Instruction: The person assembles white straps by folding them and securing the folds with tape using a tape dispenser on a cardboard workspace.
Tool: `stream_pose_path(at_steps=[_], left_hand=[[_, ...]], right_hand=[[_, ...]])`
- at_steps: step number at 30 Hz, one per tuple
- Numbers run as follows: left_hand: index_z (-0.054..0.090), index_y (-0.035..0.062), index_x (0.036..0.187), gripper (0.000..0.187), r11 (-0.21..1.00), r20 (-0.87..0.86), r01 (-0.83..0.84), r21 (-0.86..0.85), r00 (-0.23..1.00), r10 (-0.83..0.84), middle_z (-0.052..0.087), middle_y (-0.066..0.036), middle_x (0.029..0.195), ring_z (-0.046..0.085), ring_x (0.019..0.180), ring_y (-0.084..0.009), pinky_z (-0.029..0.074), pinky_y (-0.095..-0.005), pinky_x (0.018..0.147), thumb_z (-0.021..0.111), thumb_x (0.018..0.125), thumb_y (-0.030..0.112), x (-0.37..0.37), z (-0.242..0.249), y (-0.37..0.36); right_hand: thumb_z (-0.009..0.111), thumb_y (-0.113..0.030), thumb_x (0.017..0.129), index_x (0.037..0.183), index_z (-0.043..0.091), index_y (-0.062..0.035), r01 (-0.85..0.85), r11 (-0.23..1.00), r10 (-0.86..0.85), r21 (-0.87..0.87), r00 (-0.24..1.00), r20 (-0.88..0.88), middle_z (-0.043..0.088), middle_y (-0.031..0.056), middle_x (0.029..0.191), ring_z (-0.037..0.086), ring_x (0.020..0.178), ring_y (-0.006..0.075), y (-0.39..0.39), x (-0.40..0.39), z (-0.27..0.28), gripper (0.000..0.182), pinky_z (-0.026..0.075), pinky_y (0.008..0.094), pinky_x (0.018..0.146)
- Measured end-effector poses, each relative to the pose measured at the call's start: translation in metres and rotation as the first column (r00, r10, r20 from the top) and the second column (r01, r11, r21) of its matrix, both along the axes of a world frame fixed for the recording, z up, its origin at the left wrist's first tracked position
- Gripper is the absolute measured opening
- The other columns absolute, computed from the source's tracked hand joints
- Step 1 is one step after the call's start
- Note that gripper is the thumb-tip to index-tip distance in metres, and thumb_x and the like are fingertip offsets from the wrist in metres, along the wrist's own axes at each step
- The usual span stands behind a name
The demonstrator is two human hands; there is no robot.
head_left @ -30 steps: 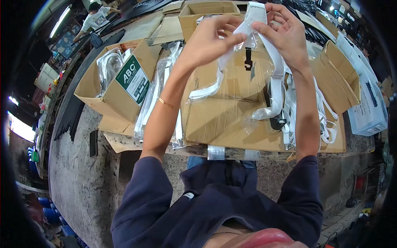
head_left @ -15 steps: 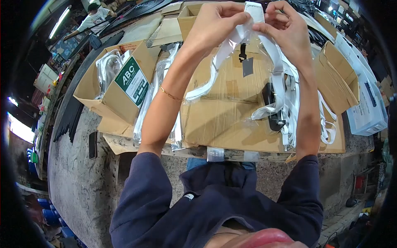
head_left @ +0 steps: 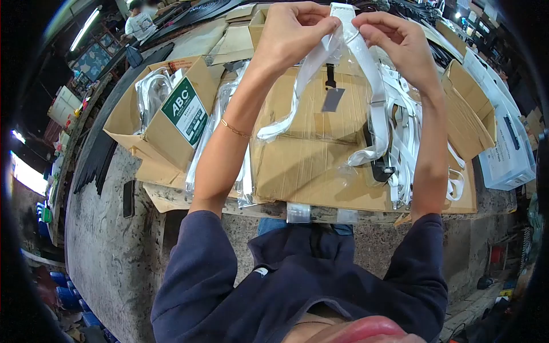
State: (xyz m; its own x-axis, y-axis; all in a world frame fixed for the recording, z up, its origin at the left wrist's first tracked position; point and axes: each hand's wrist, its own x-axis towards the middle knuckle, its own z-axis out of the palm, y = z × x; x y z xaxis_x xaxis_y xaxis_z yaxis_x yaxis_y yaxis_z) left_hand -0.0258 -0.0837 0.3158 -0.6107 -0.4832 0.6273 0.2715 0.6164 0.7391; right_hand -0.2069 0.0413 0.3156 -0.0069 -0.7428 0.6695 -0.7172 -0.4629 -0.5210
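Observation:
Raised over the table, a white belt [head_left: 374,74] hangs in two lengths inside a clear plastic sleeve. My left hand [head_left: 294,34] pinches its top end, thumb in front and the other fingers mostly hidden behind. On the right side of the same end, my right hand [head_left: 403,46] is closed with fingertips at the belt's edge; whether they grip belt or plastic is hard to see. Between the two lengths shows a dark grey tag [head_left: 333,100] on a black hook [head_left: 330,77]. The belt's lower ends reach down over the flat cardboard [head_left: 303,171].
A cardboard box [head_left: 166,134] of bagged white belts stands at left, beside more bagged belts [head_left: 197,160]. White straps [head_left: 403,154] lie in a pile at right, near an open box [head_left: 466,108] and a plastic crate [head_left: 506,151]. A phone [head_left: 128,199] lies left. Another person [head_left: 139,26] is far back.
My right hand has moved slightly right and down, and its fingers have shifted along the belt's edge. The grey tag has swung left and down. The person at the back has moved.

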Motion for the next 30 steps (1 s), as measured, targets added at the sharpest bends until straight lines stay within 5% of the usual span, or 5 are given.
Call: stream_pose_path(at_steps=[5, 8, 14, 26, 30], left_hand=[[0.069, -0.0063, 0.094, 0.024, 0.997, 0.025, -0.057, -0.045, 0.998, 0.058, 0.069, -0.009, 0.079, 0.062, 0.070, -0.0104, 0.050, -0.0245, 0.065, 0.068, 0.082, 0.014, 0.003, 0.000, 0.003], [0.069, -0.0054, 0.091, 0.021, 0.996, 0.022, -0.088, -0.032, 0.996, 0.088, 0.069, -0.007, 0.076, 0.061, 0.067, -0.0096, 0.049, -0.0243, 0.062, 0.068, 0.082, 0.014, 0.001, 0.000, 0.004], [0.069, -0.0027, 0.091, 0.021, 0.998, 0.054, -0.053, 0.026, 0.997, 0.051, 0.069, -0.005, 0.075, 0.059, 0.064, -0.0077, 0.046, -0.0233, 0.055, 0.070, 0.082, 0.016, 0.003, 0.006, 0.005], [0.067, 0.0012, 0.100, 0.023, 0.900, 0.027, 0.351, 0.257, 0.929, -0.370, 0.066, -0.002, 0.089, 0.058, 0.077, -0.0071, 0.043, -0.0203, 0.067, 0.069, 0.083, 0.016, 0.003, 0.000, -0.005], [0.064, 0.0016, 0.103, 0.024, 0.940, 0.032, 0.276, 0.200, 0.957, -0.288, 0.067, -0.002, 0.091, 0.059, 0.079, -0.0083, 0.043, -0.0206, 0.068, 0.069, 0.080, 0.010, 0.000, -0.002, 0.001]], right_hand=[[0.063, -0.012, 0.091, 0.111, 0.065, -0.0019, 0.052, 0.999, -0.051, 0.013, 0.995, -0.085, 0.067, 0.0024, 0.100, 0.061, 0.090, 0.0079, 0.001, 0.011, 0.007, 0.023, 0.049, 0.0216, 0.083], [0.068, 0.000, 0.083, 0.092, 0.062, -0.0025, 0.037, 0.999, -0.039, 0.016, 0.987, 0.157, 0.063, -0.0008, 0.080, 0.059, 0.074, 0.0060, 0.006, 0.042, 0.020, 0.011, 0.048, 0.0201, 0.066], [0.065, 0.001, 0.084, 0.092, 0.064, -0.0021, 0.059, 0.997, -0.064, 0.057, 0.994, 0.092, 0.063, -0.0016, 0.082, 0.059, 0.075, 0.0064, 0.006, 0.042, 0.023, 0.009, 0.048, 0.0214, 0.068], [0.067, -0.005, 0.085, 0.100, 0.061, -0.0004, 0.056, 0.996, -0.069, 0.065, 0.975, 0.210, 0.064, 0.0014, 0.086, 0.059, 0.079, 0.0080, 0.006, 0.027, 0.016, 0.017, 0.048, 0.0215, 0.070], [0.063, -0.012, 0.090, 0.108, 0.065, -0.0020, -0.036, 0.999, 0.036, -0.024, 0.999, -0.001, 0.066, 0.0011, 0.099, 0.060, 0.091, 0.0075, -0.003, 0.005, 0.005, 0.021, 0.047, 0.0214, 0.083]])
